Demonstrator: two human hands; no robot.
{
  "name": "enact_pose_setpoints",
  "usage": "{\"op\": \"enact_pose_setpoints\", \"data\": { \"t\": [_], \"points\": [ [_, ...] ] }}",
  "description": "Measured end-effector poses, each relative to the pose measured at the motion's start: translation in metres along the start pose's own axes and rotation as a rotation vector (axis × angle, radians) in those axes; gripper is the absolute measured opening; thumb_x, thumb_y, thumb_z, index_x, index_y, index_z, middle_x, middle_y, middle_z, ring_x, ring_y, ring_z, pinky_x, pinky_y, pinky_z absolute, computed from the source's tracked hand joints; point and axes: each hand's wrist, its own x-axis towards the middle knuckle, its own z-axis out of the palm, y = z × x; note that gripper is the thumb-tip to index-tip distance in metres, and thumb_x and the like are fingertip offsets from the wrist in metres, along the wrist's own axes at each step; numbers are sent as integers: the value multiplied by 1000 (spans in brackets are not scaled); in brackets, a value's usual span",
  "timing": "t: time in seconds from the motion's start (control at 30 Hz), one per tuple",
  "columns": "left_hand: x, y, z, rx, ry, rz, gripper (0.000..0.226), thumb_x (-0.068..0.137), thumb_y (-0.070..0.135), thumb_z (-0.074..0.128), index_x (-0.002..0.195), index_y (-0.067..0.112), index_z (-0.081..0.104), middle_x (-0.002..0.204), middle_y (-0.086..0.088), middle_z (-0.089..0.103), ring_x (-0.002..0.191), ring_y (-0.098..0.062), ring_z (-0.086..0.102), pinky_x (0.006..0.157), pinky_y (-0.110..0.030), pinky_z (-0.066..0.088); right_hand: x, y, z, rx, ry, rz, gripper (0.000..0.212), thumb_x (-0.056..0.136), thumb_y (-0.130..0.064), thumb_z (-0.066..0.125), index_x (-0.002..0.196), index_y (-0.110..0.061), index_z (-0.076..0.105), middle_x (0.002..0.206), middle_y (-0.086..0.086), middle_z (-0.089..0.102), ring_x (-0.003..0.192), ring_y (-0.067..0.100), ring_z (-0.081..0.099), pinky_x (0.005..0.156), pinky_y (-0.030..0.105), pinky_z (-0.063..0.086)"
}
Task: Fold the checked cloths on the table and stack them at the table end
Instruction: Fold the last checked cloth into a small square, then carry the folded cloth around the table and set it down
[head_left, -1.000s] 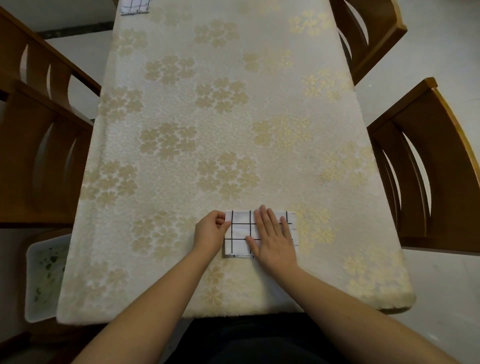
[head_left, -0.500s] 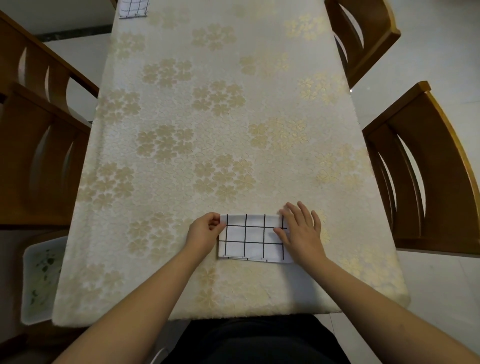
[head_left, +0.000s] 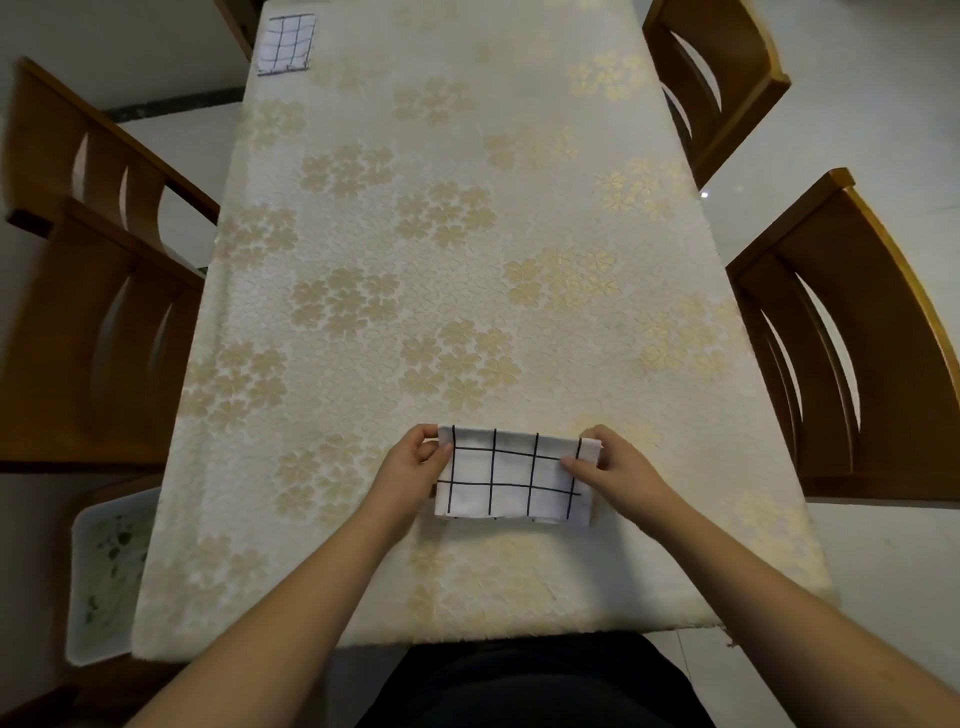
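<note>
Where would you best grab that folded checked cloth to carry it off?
By its two short ends, one hand from each side, as the left hand and right hand pinch it. The cloth lies flat as a wide strip, so end grips likely keep the fold from sagging open.

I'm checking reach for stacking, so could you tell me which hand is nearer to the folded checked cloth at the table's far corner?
Left. The left hand grips the near cloth's left end, on the same side as the far cloth; the right hand grips its right end, farther across.
</note>
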Motion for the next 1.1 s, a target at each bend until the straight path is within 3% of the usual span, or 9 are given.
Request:
{"op": "enact_pose_setpoints", "data": {
  "t": [0.1,0.2,0.33,0.47,0.7,0.9,1.1],
  "points": [
    [-11,10,-8,-75,2,-6,16,100,18,54,115,17,60,99,-4,75,89,-25,72,68,-38,57,-17,-5,16,441,-53,110,23,92,-20,64,114,-14,64,108,5,73,96,18,71,80,32,57],
    [-21,15,-19,-115,22,-28,20,99,19,56,117,14,61,103,-7,74,90,-26,72,70,-38,56,-33,-11,36,555,-22,168,19,95,-16,59,112,-11,68,106,8,74,96,25,72,85,41,57],
    [-39,19,-30,-117,-11,-61,23,99,23,55,114,9,65,100,-10,75,89,-27,73,71,-37,57,-50,-31,52,568,113,120,17,96,-17,58,110,-15,69,103,4,76,93,23,72,83,41,58],
    [-58,21,-42,-50,-142,-32,21,98,19,58,118,19,61,104,-5,75,92,-21,73,70,-32,58,-65,-52,57,538,227,63,15,95,-19,61,107,-18,70,99,1,76,89,20,73,77,38,59],
    [-80,13,-64,19,-239,63,27,98,14,56,124,22,58,108,-3,74,95,-22,72,86,-46,58,-115,-64,86,542,277,64,17,99,-19,54,110,-25,64,107,-3,73,97,18,70,82,36,57],
    [-107,1,-70,42,-308,118,23,96,13,59,119,20,59,103,-2,76,91,-21,73,81,-42,59,-168,-46,118,479,458,56,17,97,-17,57,105,-31,62,112,-4,70,101,16,66,80,32,55],
    [-130,4,-48,141,-435,186,18,95,13,61,111,19,60,101,-1,76,88,-17,73,75,-34,60,-224,-24,131,400,654,71,40,92,-19,64,129,-27,52,121,-5,65,108,15,64,91,43,56]
  ]
}}
